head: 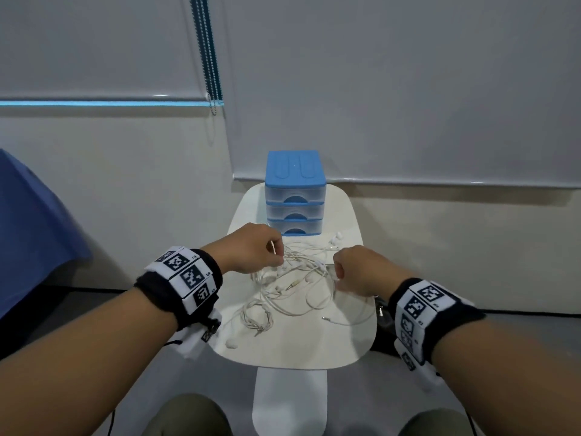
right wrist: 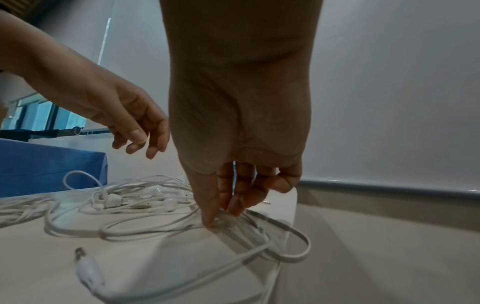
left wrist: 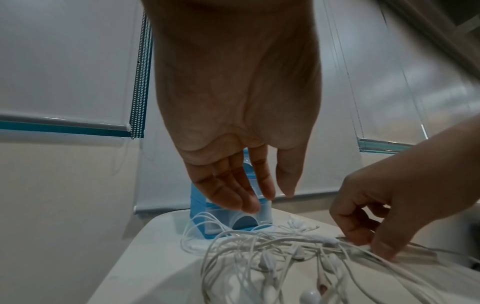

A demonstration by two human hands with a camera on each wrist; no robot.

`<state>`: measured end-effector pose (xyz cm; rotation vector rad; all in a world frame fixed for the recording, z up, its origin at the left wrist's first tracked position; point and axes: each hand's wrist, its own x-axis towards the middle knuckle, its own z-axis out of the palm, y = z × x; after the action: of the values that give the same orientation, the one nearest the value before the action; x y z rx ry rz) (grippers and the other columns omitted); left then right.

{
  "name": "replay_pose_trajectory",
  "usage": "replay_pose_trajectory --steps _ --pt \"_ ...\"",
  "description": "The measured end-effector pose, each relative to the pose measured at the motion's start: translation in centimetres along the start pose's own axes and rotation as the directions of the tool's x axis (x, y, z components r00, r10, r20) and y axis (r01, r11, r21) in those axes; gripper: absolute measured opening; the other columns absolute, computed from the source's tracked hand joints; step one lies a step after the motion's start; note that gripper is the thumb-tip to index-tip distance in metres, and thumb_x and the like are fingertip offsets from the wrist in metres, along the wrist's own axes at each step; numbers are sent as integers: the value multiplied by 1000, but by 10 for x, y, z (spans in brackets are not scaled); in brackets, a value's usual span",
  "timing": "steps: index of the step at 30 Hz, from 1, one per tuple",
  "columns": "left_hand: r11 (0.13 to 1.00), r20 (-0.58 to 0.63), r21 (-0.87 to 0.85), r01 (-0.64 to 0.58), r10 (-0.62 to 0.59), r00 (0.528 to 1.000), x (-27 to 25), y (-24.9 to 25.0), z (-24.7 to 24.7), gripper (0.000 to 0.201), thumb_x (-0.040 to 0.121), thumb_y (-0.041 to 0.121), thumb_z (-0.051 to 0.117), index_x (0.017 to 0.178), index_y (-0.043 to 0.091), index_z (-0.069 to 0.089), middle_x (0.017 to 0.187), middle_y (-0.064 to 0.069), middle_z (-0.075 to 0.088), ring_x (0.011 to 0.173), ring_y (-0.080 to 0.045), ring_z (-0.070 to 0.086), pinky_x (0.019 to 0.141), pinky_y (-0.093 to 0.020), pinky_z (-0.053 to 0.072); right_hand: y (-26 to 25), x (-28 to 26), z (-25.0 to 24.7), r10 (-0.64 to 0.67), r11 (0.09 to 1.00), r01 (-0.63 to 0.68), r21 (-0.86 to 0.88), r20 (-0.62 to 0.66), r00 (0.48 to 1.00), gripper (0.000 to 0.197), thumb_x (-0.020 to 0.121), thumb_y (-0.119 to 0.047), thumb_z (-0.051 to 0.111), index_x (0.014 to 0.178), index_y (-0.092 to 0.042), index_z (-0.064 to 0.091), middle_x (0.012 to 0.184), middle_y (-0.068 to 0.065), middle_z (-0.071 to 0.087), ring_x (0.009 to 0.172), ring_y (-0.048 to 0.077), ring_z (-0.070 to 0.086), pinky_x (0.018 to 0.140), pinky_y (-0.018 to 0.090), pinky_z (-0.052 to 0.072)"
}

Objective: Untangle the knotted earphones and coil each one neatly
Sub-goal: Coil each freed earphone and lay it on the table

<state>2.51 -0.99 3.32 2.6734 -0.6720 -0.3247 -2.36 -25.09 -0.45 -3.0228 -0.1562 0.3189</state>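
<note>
A knot of white earphones [head: 298, 275] lies in the middle of a small white table [head: 314, 350]. My left hand [head: 278, 256] hovers just above the knot's far left side. Its fingers [left wrist: 233, 193] hang straight and hold nothing. My right hand [head: 338, 275] is at the knot's right edge, and its thumb and fingertips [right wrist: 207, 220] pinch a few strands of cable [right wrist: 241, 224] against the tabletop. Several earbuds [right wrist: 168, 202] show inside the tangle. A jack plug [right wrist: 85, 265] lies loose near the front.
A separate twisted earphone bundle [head: 256, 319] lies front left, with a small white ear tip [head: 232, 343] near the table's edge. A blue three-drawer unit [head: 294, 196] stands at the back of the table against the wall. A blue cloth [head: 28, 231] is off to the left.
</note>
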Motion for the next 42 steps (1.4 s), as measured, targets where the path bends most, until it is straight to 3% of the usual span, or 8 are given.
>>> replay_pose_trajectory --steps 5,10,13,17,25,30,35,42 --pt "998 -7 -3 -69 69 998 9 9 -9 27 95 32 72 120 29 63 114 5 62 93 -10 57 77 -21 42 -4 3 -9 -4 1000 4 5 39 999 22 97 -19 57 115 -9 64 123 12 65 110 30 62 87 34 50" --pt "971 19 102 -215 214 977 21 26 -7 60 91 32 78 144 32 51 121 10 43 112 -9 43 96 -24 36 0 -2 -47 -13 979 40 201 -133 991 8 93 -19 56 86 -24 56 99 1 63 94 23 56 75 31 42" --pt "960 29 153 -236 234 972 34 33 0 48 92 33 76 136 31 58 119 9 46 111 -10 44 98 -28 39 2 -5 -53 -32 974 64 219 -149 988 11 94 -20 59 85 -26 57 94 -5 61 91 20 55 75 29 42" --pt "941 -24 233 -245 257 966 44 38 9 6 94 25 73 93 24 67 94 9 58 94 -14 55 83 -34 49 7 -2 -34 1 953 41 300 -139 990 10 93 -22 64 85 -26 60 90 -6 63 88 19 59 76 30 47" --pt "941 -131 246 -230 268 955 49 34 -26 23 97 34 70 85 16 78 69 6 68 57 -9 53 60 -35 46 13 14 0 100 911 -23 413 -165 981 7 91 -17 70 84 -19 67 85 0 71 80 18 61 72 26 48" --pt "953 -380 65 -297 299 876 35 53 -75 22 102 27 64 87 13 73 73 6 69 62 -6 57 63 -26 44 5 26 5 131 895 -41 444 -175 976 15 90 -17 73 79 -23 66 83 -2 68 74 12 59 63 21 43" --pt "821 -674 -265 -505 217 706 8 78 -122 14 104 16 61 101 8 72 74 -4 68 66 -20 67 68 -34 60 -4 34 12 161 862 -59 503 -162 974 12 87 -15 74 81 -23 67 86 -4 66 78 13 59 56 13 37" --pt "730 -779 -326 -601 152 608 -21 110 -155 18 106 17 56 111 5 70 77 -5 67 62 -17 68 56 -29 54 -25 23 -22 77 757 73 649 -200 977 57 82 -15 82 124 -30 47 102 -2 61 81 12 58 63 22 44"
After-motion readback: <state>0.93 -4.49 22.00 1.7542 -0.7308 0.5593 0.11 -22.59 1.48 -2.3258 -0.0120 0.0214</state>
